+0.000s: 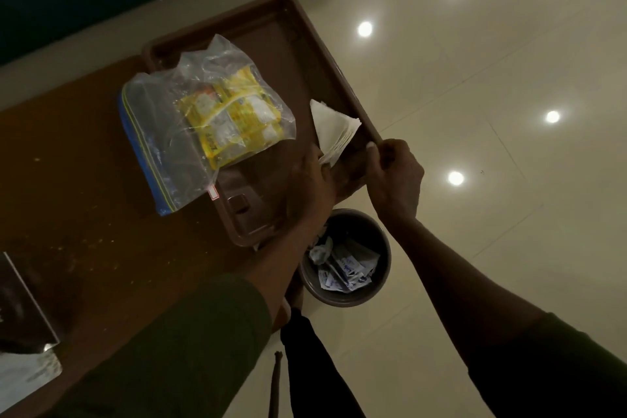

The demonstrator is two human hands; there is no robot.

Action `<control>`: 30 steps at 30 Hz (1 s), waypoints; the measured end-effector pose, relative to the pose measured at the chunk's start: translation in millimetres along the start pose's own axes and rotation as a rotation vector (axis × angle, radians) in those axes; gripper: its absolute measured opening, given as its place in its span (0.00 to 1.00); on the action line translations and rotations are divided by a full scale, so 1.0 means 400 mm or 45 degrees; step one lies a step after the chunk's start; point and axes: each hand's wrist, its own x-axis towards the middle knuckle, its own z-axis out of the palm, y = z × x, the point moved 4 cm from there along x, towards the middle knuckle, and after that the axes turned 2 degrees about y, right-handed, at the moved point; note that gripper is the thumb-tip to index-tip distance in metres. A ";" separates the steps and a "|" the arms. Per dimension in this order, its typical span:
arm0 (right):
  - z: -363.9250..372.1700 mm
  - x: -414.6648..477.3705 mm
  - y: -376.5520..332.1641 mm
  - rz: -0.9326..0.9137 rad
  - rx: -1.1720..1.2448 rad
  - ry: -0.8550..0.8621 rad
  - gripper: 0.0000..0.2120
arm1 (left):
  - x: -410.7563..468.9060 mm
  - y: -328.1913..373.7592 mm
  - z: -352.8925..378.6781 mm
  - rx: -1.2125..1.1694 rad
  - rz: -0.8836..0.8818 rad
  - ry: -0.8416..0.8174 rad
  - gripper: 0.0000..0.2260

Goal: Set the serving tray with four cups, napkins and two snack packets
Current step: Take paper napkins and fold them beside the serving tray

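Note:
A brown serving tray [271, 34] lies on a wooden table, its right side over the table's edge. A clear zip bag [163, 132] with yellow snack packets [234, 115] inside rests across the tray's left rim. A stack of folded white napkins [334, 129] stands tilted in the tray near its right rim. My left hand [310, 183] grips the lower end of the napkins. My right hand [395, 176] pinches the tray's right rim beside them. No cups are in view.
The wooden table [68, 187] is speckled with crumbs. A round bin [380, 288] with paper wrappers stands on the glossy tiled floor [509, 248] below the tray's near corner. A dark object with a shiny sheet [23, 366] lies at the table's near left.

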 end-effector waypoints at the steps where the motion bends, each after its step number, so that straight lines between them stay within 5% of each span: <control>1: 0.014 -0.004 -0.015 0.054 0.051 -0.046 0.20 | -0.003 0.000 -0.015 -0.003 0.032 0.002 0.11; 5: 0.078 -0.025 -0.081 0.225 0.220 -0.239 0.37 | -0.020 0.007 -0.065 -0.055 0.244 0.019 0.20; 11: 0.096 -0.055 -0.175 0.333 0.324 -0.050 0.20 | -0.028 -0.011 -0.155 -0.375 0.303 0.014 0.12; 15: 0.083 -0.097 -0.253 0.268 0.518 0.106 0.13 | -0.015 0.000 -0.284 -0.842 -0.017 0.259 0.16; 20: 0.124 -0.191 -0.364 0.109 0.526 0.002 0.17 | 0.012 -0.044 -0.475 -1.185 -0.238 0.455 0.11; 27: 0.272 -0.408 -0.509 -0.031 0.591 -0.473 0.09 | -0.004 -0.231 -0.623 -1.454 -0.705 -0.052 0.24; 30: 0.342 -0.530 -0.554 -0.093 0.580 -0.673 0.20 | -0.036 -0.323 -0.667 -1.530 -0.769 -0.053 0.26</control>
